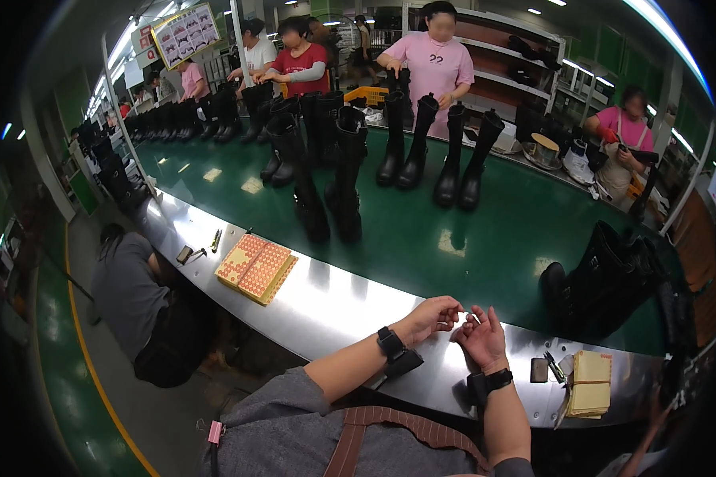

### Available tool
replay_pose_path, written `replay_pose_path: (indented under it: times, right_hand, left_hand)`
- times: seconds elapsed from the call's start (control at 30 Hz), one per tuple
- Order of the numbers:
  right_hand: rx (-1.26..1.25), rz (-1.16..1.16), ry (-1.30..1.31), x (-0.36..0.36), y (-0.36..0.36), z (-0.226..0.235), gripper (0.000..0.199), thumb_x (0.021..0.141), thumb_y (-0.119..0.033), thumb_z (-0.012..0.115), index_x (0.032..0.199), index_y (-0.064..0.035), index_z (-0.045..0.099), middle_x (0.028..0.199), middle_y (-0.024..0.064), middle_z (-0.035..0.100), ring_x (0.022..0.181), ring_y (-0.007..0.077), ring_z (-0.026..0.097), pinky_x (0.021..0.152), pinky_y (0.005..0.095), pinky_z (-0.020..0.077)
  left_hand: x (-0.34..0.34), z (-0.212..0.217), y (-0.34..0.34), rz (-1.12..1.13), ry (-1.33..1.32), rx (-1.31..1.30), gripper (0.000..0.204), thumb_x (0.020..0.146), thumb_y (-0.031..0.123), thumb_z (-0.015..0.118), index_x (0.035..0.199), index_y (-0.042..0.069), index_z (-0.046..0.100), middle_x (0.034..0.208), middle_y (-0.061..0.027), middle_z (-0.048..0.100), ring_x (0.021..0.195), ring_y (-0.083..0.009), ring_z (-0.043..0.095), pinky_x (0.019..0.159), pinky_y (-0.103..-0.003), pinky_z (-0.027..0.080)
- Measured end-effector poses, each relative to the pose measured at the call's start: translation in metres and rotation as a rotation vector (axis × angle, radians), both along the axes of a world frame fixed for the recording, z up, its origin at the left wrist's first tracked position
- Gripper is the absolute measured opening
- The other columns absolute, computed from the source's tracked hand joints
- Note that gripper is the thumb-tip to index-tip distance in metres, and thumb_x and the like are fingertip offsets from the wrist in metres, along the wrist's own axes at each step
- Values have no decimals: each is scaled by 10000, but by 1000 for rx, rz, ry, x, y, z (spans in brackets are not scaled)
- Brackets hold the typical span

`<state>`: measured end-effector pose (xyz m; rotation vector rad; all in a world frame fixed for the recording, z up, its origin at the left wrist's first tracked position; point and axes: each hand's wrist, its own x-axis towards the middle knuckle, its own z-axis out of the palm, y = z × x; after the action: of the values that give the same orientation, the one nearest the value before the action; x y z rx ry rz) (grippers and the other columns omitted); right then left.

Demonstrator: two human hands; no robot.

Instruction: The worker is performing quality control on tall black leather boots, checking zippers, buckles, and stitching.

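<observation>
Both hands meet over the near metal edge of the bench, fingertips almost touching. My left hand (432,319) has its fingers curled together in a pinch. Beside it, my right hand (484,342) is turned palm inward with its fingers bent toward the left one. A tiny pale bit shows between the fingertips, too small to name. Dark bands circle both wrists. Nearest on the right stand black boots (612,274) with buckles, upright on the green belt. Another pair of tall black boots (346,179) stands farther off to the left.
A stack of orange-patterned cards (254,266) lies left on the metal ledge (334,298); a yellowish banded stack (590,381) lies right, by a small cutter (559,370). More tall boots (410,151) line the belt's far side. Co-workers stand opposite; a person (131,294) bends low at left.
</observation>
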<state>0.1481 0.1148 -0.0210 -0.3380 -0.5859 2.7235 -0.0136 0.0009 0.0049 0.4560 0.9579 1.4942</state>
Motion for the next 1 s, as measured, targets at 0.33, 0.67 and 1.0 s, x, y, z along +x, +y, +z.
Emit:
replay_pose_path:
  times: [0.33,0.67,1.0]
  right_hand:
    - [5,2,-84,-1,6,-11,217,1020,-253,485,1032,-63,589,831,14,576,752,125,543,721,284,478]
    - [190,38,-164,-3,2,0,220,1015,-236,463,1010,-47,574,840,20,572,752,116,529,711,257,467]
    - [181,27,-168,-3,1,1,191,1013,-204,465,1010,-43,567,824,13,565,735,106,522,697,255,469]
  left_hand:
    - [-7,-42,16,-147,-262,47,228,996,234,489,881,77,607,741,24,561,676,-83,518,655,-235,455]
    - [2,-38,18,-114,-176,43,214,1005,216,473,896,68,583,811,-9,597,701,-90,547,677,-241,477]
    - [4,-38,17,-94,-149,54,216,1013,215,464,903,70,580,818,-12,597,701,-91,541,674,-238,473]
